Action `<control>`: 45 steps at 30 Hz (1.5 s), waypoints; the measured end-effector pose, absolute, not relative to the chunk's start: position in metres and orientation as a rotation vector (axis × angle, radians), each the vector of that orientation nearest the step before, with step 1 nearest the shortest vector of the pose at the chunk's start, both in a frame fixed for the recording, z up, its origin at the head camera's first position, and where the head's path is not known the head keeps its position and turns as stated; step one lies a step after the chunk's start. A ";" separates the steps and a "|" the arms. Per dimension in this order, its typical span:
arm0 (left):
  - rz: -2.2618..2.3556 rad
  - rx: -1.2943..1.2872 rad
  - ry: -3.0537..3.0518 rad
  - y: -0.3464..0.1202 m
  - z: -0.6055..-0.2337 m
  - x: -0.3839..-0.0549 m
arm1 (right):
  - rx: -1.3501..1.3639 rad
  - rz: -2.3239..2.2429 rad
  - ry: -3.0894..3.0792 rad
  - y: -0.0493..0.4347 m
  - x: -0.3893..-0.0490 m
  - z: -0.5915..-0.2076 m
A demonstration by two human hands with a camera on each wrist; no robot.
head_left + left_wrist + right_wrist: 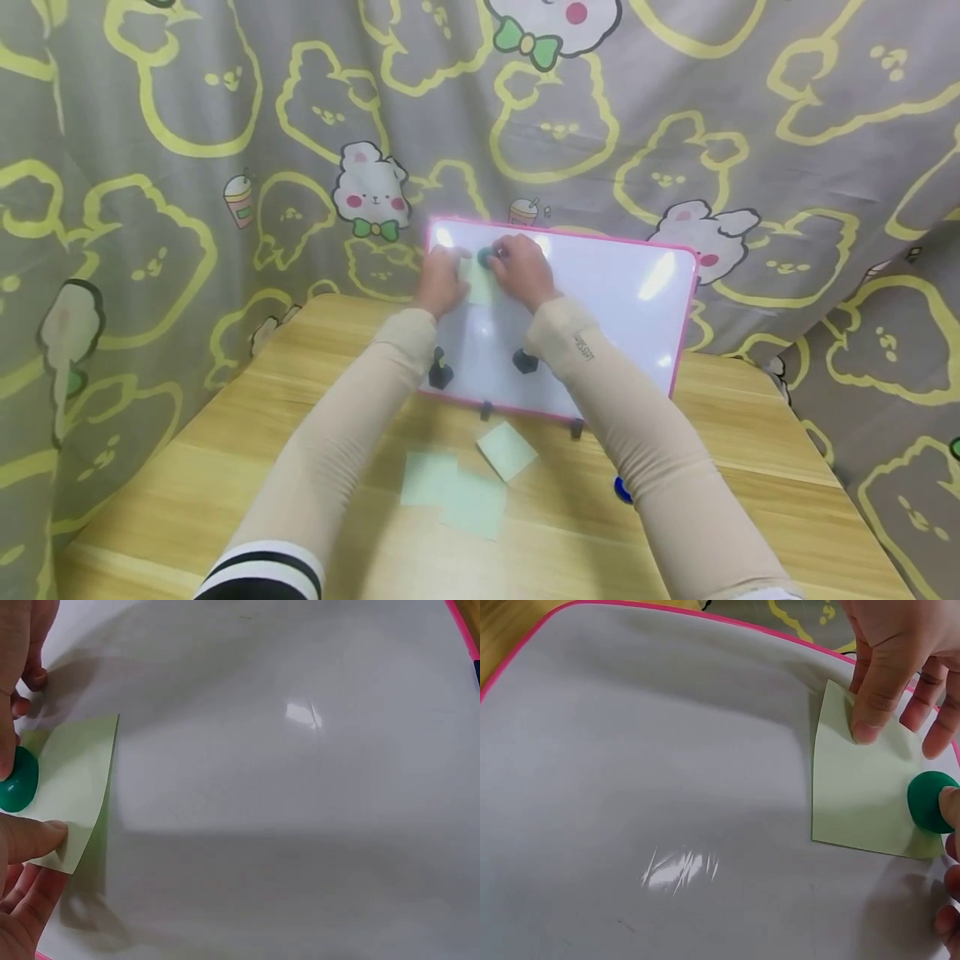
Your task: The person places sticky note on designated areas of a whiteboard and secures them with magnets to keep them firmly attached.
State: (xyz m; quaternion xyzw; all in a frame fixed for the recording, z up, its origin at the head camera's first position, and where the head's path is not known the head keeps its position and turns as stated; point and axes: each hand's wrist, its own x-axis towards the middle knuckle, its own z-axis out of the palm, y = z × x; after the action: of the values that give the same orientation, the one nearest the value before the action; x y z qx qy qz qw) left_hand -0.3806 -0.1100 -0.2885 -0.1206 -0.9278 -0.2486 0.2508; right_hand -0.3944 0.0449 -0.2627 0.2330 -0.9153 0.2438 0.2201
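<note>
A whiteboard [615,292] with a pink rim stands tilted on the table. Near its upper left corner, a pale green paper note [855,795] lies against the white surface. My left hand [442,279] pinches one edge of the note, its thumb [37,838] on the front and other fingers behind. With thumb and fingertips my right hand [523,268] holds a round green magnet [928,801] against the note, close to the edge opposite the left thumb. Part of the magnet is hidden by the fingers in both wrist views.
Several pale green notes [474,502] lie on the wooden table [360,517] before the board. A blue round piece [623,490] sits partly behind my right sleeve. Small black feet [577,428] support the board's lower edge. A patterned curtain [450,108] hangs behind.
</note>
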 end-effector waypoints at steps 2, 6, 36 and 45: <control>-0.681 -0.331 -2.528 -0.109 -0.290 -0.382 | 0.639 0.664 -2.534 0.046 -0.395 -0.264; -0.695 -0.327 -2.537 -0.107 -0.291 -0.383 | 0.617 0.642 -2.530 0.047 -0.398 -0.268; -0.783 -0.306 -2.519 -0.106 -0.292 -0.367 | 0.526 0.643 -2.565 0.074 -0.380 -0.273; -0.856 -0.309 -2.493 -0.110 -0.295 -0.343 | 0.490 0.646 -2.575 0.097 -0.364 -0.288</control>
State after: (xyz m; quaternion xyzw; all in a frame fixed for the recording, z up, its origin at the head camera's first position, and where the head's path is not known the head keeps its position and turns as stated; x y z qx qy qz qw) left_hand -0.3426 -0.1099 -0.2954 -0.1128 -0.9115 -0.3129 0.2417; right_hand -0.3638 0.0968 -0.2875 0.1772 -0.9306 0.2336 0.2191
